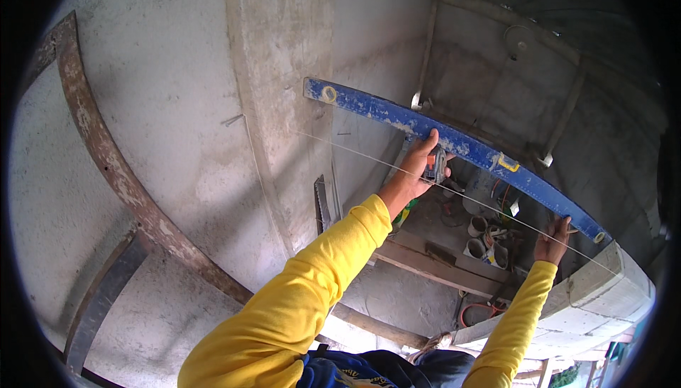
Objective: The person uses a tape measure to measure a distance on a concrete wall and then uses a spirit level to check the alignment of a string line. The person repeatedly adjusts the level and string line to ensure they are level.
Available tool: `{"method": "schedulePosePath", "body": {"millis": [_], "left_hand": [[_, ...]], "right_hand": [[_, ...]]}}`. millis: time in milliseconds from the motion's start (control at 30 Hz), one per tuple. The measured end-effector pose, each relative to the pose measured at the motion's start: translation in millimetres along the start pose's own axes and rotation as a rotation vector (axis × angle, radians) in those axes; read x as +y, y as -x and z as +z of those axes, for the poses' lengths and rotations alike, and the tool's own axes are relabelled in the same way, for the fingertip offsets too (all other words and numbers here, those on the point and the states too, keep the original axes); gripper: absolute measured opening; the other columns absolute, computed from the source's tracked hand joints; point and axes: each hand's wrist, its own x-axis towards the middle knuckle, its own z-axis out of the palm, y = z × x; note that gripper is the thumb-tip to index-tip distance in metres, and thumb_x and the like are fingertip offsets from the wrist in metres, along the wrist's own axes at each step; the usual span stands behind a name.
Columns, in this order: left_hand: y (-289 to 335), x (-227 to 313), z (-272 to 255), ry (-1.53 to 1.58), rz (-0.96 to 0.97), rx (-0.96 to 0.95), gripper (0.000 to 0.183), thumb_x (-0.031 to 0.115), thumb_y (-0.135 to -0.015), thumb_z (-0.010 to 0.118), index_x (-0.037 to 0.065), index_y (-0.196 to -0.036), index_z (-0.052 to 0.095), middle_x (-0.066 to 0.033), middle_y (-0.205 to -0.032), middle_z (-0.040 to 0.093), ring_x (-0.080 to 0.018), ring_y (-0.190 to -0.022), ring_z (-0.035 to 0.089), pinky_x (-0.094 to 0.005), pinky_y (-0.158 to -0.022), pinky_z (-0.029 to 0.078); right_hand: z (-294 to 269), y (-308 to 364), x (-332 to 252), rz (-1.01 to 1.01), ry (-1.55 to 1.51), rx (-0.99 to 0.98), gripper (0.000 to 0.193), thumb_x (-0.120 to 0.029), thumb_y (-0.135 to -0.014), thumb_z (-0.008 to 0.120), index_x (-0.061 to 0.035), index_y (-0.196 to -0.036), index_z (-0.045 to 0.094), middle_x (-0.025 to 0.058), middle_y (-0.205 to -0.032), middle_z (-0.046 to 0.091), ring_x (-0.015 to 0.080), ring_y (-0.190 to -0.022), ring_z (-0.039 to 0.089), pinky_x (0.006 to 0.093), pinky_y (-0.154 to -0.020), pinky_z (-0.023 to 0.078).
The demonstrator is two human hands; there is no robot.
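A long blue spirit level (383,111), spotted with pale mortar, is held up in front of me and slopes down to the right. A yellow-framed vial (508,163) shows right of its middle. My left hand (418,164) is closed, its thumb against the level's face and a dark tape measure with an orange part (433,168) in its grasp. Near the level's right end, my right hand (552,245) is closed at its lower edge; a thin stick-like thing pokes out beside those fingers. A taut white string (369,156) runs below the level, close to both hands.
A plastered wall with a concrete column (280,47) stands at left. A block wall (567,299) rises at lower right. Below lie planks (425,264), white pipe pieces (477,227) and cables. A long curved-looking brown bar (106,154) crosses the left side.
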Motion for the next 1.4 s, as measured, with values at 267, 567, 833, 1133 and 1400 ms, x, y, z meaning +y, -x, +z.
{"method": "schedulePosePath", "body": {"millis": [267, 567, 833, 1133, 1400], "left_hand": [[-5, 21, 23, -0.075, -0.063, -0.089, 0.046, 0.046, -0.099, 0.065, 0.007, -0.12, 0.056, -0.0122, -0.116, 0.067, -0.0297, -0.117, 0.064, -0.0388, -0.066, 0.055], [-3, 28, 28, -0.047, -0.08, -0.096, 0.042, 0.047, -0.1, 0.064, 0.007, -0.113, 0.061, -0.0107, -0.115, 0.068, -0.0281, -0.117, 0.065, -0.0356, -0.065, 0.055], [1, 23, 24, -0.023, -0.108, -0.11, 0.042, 0.047, -0.099, 0.065, 0.008, -0.113, 0.062, -0.0107, -0.114, 0.069, -0.0287, -0.119, 0.064, -0.0352, -0.065, 0.055], [0, 25, 22, -0.015, -0.101, -0.138, 0.045, 0.046, -0.099, 0.065, 0.006, -0.12, 0.061, -0.0145, -0.119, 0.068, -0.0321, -0.123, 0.063, -0.0372, -0.067, 0.057], [4, 29, 24, -0.002, -0.102, -0.136, 0.044, 0.045, -0.098, 0.066, 0.006, -0.118, 0.061, -0.0134, -0.116, 0.069, -0.0333, -0.123, 0.063, -0.037, -0.068, 0.056]], "right_hand": [[15, -16, -15, -0.023, -0.015, 0.003, 0.022, -0.033, -0.105, 0.06, -0.0116, -0.112, 0.061, 0.0025, -0.099, 0.067, 0.0056, -0.052, 0.034, 0.0215, -0.047, 0.029], [27, -19, -27, -0.041, -0.001, -0.036, 0.023, -0.033, -0.104, 0.061, -0.0121, -0.112, 0.06, -0.0002, -0.096, 0.062, 0.006, -0.053, 0.034, 0.0226, -0.046, 0.028], [19, -19, -33, -0.076, -0.017, -0.053, 0.022, -0.032, -0.105, 0.06, -0.0109, -0.11, 0.059, 0.0018, -0.101, 0.065, 0.0055, -0.052, 0.032, 0.0215, -0.045, 0.028], [29, -13, -35, -0.097, 0.01, -0.001, 0.023, -0.033, -0.105, 0.061, -0.0105, -0.109, 0.059, 0.0021, -0.101, 0.065, 0.0055, -0.051, 0.032, 0.0213, -0.044, 0.028], [27, -12, -36, -0.081, 0.004, -0.048, 0.023, -0.033, -0.105, 0.061, -0.0107, -0.108, 0.06, 0.0019, -0.103, 0.065, 0.0058, -0.051, 0.032, 0.0214, -0.043, 0.027]]}}
